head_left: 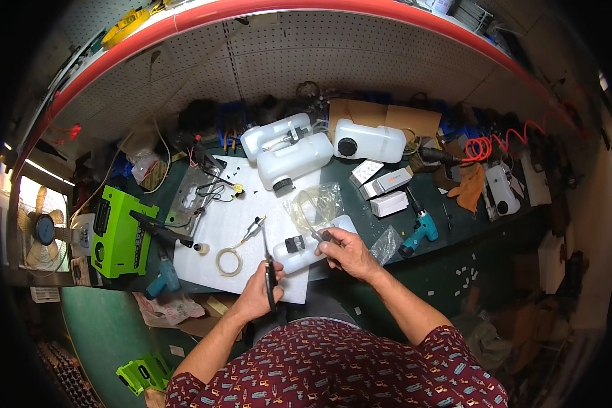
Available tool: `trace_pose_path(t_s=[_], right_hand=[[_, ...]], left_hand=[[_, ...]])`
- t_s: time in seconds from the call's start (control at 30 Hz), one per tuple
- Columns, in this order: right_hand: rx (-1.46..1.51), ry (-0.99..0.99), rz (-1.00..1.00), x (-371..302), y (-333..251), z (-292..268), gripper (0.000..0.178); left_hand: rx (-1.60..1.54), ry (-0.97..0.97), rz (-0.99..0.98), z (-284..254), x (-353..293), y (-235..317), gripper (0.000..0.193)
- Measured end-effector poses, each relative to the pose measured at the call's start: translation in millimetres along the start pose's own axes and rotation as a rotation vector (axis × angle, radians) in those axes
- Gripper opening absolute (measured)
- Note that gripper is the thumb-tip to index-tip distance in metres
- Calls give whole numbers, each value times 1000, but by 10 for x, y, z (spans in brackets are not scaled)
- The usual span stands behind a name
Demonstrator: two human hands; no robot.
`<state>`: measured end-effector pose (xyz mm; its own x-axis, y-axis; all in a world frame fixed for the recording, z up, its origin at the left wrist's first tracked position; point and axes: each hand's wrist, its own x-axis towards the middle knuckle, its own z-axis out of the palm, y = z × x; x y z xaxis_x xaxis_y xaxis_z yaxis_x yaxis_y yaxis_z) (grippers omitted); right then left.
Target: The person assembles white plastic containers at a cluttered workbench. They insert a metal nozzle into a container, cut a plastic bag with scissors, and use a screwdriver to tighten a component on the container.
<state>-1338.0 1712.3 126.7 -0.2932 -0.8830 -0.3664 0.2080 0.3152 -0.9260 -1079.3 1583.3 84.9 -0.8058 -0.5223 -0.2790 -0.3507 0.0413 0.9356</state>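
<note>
Both hands [340, 253] are near a translucent white tank [309, 257], contents indistinct.

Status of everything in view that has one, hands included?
Left hand: gripping black-handled tool
Right hand: pinching small dark part
Nearest white tank: partly hidden by right hand
Centre white tank: black cap on
Clear tubing by left hand: coiled on white sheet
Right teal drill: set down
Fan: blades distinct, cannot tell if running

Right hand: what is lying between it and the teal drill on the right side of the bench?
In the head view, a crumpled clear plastic bag lies between the right hand and that teal drill.
</note>
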Motion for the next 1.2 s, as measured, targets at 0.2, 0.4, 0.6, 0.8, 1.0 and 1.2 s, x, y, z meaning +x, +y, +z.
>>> trace_pose_path(t_s=[0.2, 0.4, 0.6, 0.8, 1.0, 1.2], right_hand=[[-43, -1, -30, -42, -38, 47, 39], [-246, 43, -238, -30, 2, 41, 42], [-373, 56, -284, -15, -82, -28, 39], [-604, 11, -358, 14, -233, -102, 38], [-372, -16, -189, 54, -227, -74, 33], [-396, 64, -169, 83, -93, -28, 35]], left_hand=[[259, -276, -149, -52, 168, 390, 53], [291, -256, -163, -27, 216, 588, 46], [164, -299, -101, -52, 185, 619, 46], [61, -311, -253, -26, 205, 671, 41], [-240, -252, -317, 204, 188, 638, 45], [-354, -228, -348, 337, 225, 517, 45]])
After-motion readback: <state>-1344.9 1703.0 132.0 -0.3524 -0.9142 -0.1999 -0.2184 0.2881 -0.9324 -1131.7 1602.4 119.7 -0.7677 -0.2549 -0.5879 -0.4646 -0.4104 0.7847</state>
